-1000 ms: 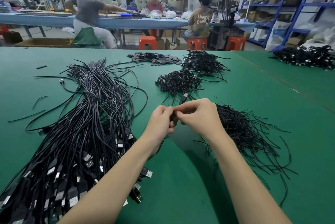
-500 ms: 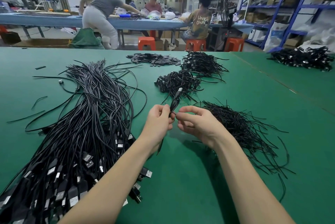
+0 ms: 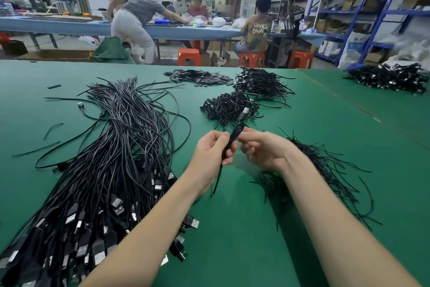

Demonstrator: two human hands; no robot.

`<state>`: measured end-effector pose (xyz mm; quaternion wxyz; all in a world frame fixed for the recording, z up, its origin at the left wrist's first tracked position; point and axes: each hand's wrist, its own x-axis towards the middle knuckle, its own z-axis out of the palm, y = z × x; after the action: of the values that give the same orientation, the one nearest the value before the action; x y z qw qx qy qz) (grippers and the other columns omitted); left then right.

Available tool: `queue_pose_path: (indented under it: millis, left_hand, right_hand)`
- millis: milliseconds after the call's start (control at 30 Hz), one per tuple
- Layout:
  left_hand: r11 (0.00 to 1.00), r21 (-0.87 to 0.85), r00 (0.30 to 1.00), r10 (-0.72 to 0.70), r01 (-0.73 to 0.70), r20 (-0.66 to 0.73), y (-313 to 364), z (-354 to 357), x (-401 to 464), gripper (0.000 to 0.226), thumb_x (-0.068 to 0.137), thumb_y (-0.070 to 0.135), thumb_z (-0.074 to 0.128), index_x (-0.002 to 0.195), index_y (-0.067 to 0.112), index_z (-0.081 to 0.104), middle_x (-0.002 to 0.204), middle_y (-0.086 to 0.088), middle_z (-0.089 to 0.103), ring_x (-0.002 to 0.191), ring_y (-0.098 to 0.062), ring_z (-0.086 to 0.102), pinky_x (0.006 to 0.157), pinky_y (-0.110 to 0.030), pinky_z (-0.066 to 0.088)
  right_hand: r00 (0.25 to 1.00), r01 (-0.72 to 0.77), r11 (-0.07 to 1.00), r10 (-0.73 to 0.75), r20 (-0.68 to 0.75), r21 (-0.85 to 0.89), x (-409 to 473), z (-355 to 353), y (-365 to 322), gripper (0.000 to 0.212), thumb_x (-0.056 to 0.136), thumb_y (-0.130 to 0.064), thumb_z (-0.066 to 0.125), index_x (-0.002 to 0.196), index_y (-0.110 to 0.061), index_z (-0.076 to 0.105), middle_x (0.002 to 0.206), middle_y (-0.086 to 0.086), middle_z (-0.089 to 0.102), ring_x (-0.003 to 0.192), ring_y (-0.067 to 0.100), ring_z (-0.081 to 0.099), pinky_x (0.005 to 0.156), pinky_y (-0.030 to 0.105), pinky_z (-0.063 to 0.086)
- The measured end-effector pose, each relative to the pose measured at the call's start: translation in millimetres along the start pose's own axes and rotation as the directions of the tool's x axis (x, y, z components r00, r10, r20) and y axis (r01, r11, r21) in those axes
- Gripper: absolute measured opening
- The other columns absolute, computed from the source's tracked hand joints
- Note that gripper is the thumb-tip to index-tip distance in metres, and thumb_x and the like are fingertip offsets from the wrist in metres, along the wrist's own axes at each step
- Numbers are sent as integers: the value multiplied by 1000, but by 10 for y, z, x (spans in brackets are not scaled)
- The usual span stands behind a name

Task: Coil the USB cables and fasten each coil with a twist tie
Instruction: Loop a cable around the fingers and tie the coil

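Note:
A coiled black USB cable [image 3: 237,129] stands tilted in front of me, its plug end pointing up and away. My left hand [image 3: 213,149] grips the coil's lower part, and a thin black tail hangs below the fist. My right hand [image 3: 263,147] pinches the coil from the right with its fingertips. A big bundle of loose USB cables [image 3: 104,170] lies to my left on the green table [image 3: 232,240]. A heap of black twist ties [image 3: 321,170] lies under and beyond my right wrist. Piles of tied coils [image 3: 229,107] lie farther back.
A second pile of tied coils [image 3: 263,82] and a heap of flat dark pieces [image 3: 200,76] lie near the table's far edge. More cables [image 3: 388,77] sit on the adjoining table at right. People work at a blue bench [image 3: 69,26] behind; orange stools stand there.
The coil has come up from between my closed hands and now sticks out upward. My right hand has drawn slightly to the right. A person in the background has stood and leaned over the bench.

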<state>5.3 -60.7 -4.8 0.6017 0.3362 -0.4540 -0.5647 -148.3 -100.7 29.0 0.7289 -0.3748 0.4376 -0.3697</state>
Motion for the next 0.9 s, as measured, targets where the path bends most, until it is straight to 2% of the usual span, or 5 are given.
queue_pose_path:
  millis: [167,300,400,700,900]
  left_hand:
    - [981,175,989,57,-80,134,19,-5,-61,17,104,10,49,86,7,49,72,-3,67,59,-11,49,52,-19,41]
    - [921,370,980,55,-124,193,-68,16,-82,14,101,11,55,87,9,52,75,-3,72,63,-15,50,58,-25,46]
    - [884,455,993,71,-107,95,-99,-22,-51,14,99,14,59,86,12,54,79,-2,75,60,-14,52,61,-25,47]
    - [984,166,993,-41,58,-108,-93,-116,53,7,95,7,64,96,4,57,76,-6,76,61,-9,61,61,-18,52]
    - [772,624,956,258,-118,-139,-97,-104,-4,13,88,12,70,85,24,67,81,10,73,76,-4,68,75,-22,55]
  right_hand:
    - [989,56,783,42,142,-620,62,-77,-540,26,91,6,61,103,-17,63,74,-3,64,52,4,42,47,18,25]
    - [970,146,332,138,201,-932,2,105,-848,27,84,-4,78,104,-16,64,75,1,73,56,11,51,51,23,36]
    - [977,212,80,-20,211,-974,-2,307,-833,31,77,-11,86,99,-18,64,80,0,78,62,13,54,59,27,41]
    - [735,455,24,-574,361,-890,-205,263,-314,23,74,-11,83,77,-20,62,68,-10,71,57,2,58,62,21,46]
    - [754,409,104,-599,271,-907,-324,225,-137,18,77,-17,83,81,-20,66,71,-13,74,68,0,68,70,14,50]
